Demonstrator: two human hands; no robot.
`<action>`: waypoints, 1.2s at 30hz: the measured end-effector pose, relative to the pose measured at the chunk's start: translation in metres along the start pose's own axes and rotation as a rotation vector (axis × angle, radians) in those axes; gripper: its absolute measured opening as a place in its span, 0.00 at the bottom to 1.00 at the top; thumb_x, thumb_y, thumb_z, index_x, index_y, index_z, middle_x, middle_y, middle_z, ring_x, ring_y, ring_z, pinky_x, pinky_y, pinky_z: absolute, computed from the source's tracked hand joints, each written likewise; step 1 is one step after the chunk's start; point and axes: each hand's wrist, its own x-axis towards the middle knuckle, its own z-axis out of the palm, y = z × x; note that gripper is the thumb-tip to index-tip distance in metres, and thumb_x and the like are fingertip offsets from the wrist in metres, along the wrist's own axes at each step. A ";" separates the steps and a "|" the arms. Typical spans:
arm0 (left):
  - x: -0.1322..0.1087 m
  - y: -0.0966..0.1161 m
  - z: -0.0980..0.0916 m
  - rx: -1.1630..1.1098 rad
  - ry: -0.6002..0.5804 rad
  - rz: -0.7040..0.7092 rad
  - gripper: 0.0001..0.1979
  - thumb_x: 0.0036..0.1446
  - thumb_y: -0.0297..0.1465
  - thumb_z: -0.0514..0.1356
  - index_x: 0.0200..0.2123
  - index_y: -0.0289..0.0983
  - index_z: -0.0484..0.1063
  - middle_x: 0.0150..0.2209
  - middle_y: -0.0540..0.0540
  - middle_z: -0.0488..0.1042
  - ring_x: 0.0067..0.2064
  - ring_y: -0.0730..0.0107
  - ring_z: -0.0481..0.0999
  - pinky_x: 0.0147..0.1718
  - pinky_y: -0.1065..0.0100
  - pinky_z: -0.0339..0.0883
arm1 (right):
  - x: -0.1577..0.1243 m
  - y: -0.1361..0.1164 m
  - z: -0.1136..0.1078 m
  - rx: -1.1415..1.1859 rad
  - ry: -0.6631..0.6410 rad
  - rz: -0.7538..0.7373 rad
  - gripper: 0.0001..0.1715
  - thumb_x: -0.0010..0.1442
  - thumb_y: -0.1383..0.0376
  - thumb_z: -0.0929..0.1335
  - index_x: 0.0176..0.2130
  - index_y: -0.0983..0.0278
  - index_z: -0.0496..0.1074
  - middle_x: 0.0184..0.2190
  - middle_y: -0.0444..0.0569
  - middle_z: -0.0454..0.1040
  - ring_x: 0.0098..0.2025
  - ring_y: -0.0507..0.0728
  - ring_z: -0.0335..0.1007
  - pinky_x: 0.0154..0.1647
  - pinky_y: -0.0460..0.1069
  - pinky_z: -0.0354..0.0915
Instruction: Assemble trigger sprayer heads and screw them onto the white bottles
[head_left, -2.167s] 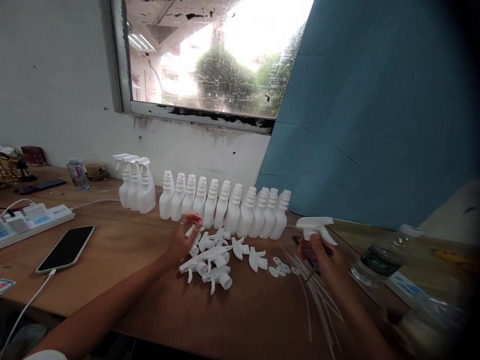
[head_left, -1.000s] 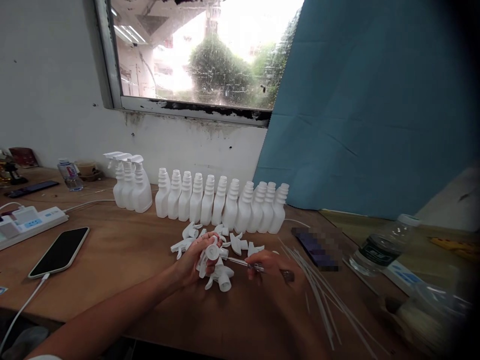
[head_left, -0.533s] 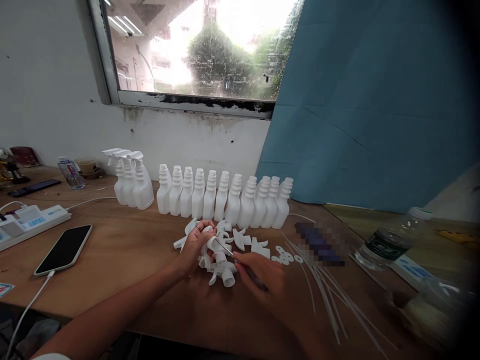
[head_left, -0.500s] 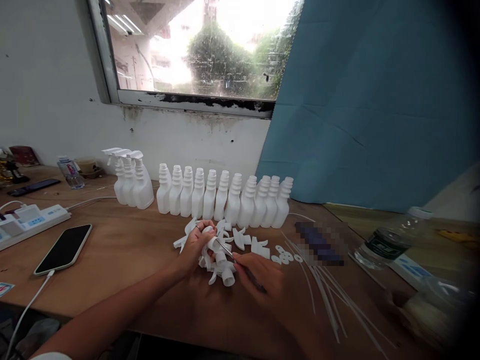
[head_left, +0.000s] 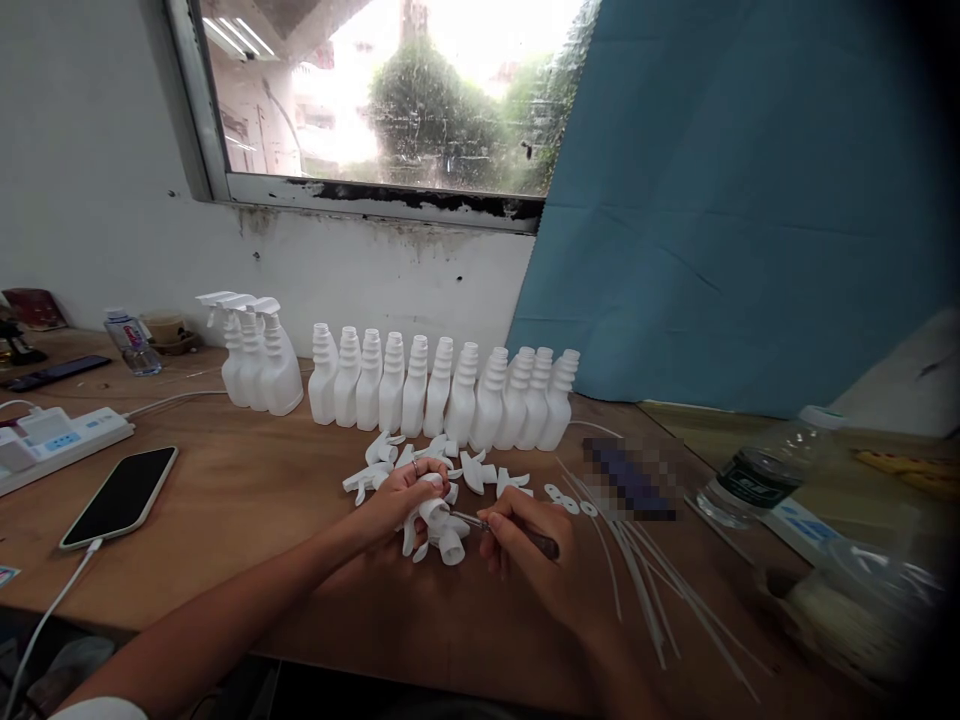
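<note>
My left hand (head_left: 405,492) is closed around a white spray trigger head (head_left: 434,512), its round collar facing right. In my right hand (head_left: 531,540) is a thin metal tool with a dark handle (head_left: 546,545). Its metal tip points left and lies close to the collar; whether it touches or enters it, I cannot tell. More white trigger heads (head_left: 451,547) lie loose beneath and behind my left hand. A few small white discs (head_left: 589,509) rest beyond my right hand, beside thin white tubes (head_left: 637,580).
White bottles without tops (head_left: 391,385) stand in a row at the back. Left of them are bottles with trigger heads (head_left: 281,370). A charging phone (head_left: 120,497) and a power strip (head_left: 67,445) lie left; a water bottle (head_left: 765,480) stands right.
My right hand has moved right, drawing the tool's tip back from the spray head's collar. My left hand has shifted slightly right, still gripping the spray head. The view has tilted slightly.
</note>
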 end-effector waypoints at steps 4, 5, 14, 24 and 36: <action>0.000 0.004 0.000 -0.061 -0.030 -0.019 0.13 0.54 0.37 0.65 0.36 0.36 0.66 0.28 0.53 0.67 0.14 0.86 0.59 0.11 0.79 0.54 | 0.003 0.001 0.004 0.202 0.055 0.067 0.16 0.64 0.60 0.65 0.26 0.63 0.67 0.18 0.42 0.72 0.16 0.52 0.67 0.15 0.45 0.61; -0.001 0.006 0.000 -0.109 -0.036 -0.032 0.13 0.55 0.36 0.64 0.37 0.36 0.66 0.28 0.53 0.67 0.15 0.85 0.58 0.11 0.79 0.54 | 0.004 0.002 0.006 0.232 0.056 0.053 0.15 0.64 0.60 0.66 0.27 0.64 0.68 0.19 0.43 0.73 0.17 0.52 0.68 0.16 0.45 0.62; -0.004 0.014 0.003 -0.329 -0.014 -0.208 0.08 0.59 0.36 0.59 0.37 0.37 0.68 0.26 0.53 0.65 0.18 0.85 0.53 0.12 0.82 0.42 | 0.011 0.000 0.009 -0.273 -0.070 -0.401 0.13 0.65 0.64 0.66 0.49 0.61 0.72 0.48 0.53 0.74 0.48 0.58 0.74 0.48 0.53 0.71; -0.005 0.015 0.004 -0.201 0.040 -0.205 0.15 0.57 0.43 0.62 0.39 0.39 0.65 0.24 0.53 0.65 0.19 0.77 0.62 0.13 0.79 0.51 | 0.026 0.027 0.013 -0.512 0.022 -0.878 0.27 0.63 0.75 0.65 0.60 0.61 0.67 0.52 0.54 0.76 0.52 0.59 0.74 0.51 0.54 0.73; -0.022 0.043 -0.113 0.879 0.654 0.130 0.27 0.52 0.49 0.59 0.48 0.36 0.69 0.35 0.46 0.74 0.36 0.61 0.75 0.35 0.65 0.69 | -0.013 0.054 -0.075 -0.581 0.388 -0.236 0.15 0.64 0.59 0.67 0.46 0.60 0.79 0.48 0.52 0.79 0.51 0.63 0.76 0.55 0.60 0.70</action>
